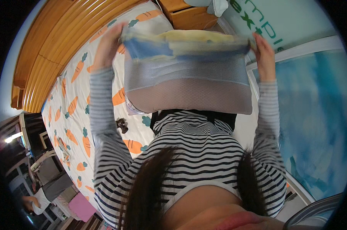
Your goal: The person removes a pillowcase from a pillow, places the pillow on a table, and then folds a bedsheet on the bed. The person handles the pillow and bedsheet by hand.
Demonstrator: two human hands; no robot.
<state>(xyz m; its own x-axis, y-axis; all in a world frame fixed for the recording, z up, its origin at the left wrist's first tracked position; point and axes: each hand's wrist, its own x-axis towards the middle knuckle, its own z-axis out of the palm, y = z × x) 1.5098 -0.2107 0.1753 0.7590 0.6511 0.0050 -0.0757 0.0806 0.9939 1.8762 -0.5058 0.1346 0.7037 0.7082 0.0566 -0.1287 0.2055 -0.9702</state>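
Note:
A blue and yellow cloth, blurred by motion, is stretched between my hands. Its left end is in my left hand, and my right hand grips the opposite end. Just below the cloth, in front of my waist, is a pillow with a grey mesh band and a brownish-pink side. The cloth covers the pillow's far part; whether it wraps around the pillow or only lies across it, I cannot tell. A patterned patch of fabric shows at the pillow's near left corner.
To my left spreads a bed with a carrot-print sheet, bordered by a wooden headboard. A small dark object lies on the sheet. Ahead stands a wooden nightstand. A blue panel is close on my right. Another person appears at lower left.

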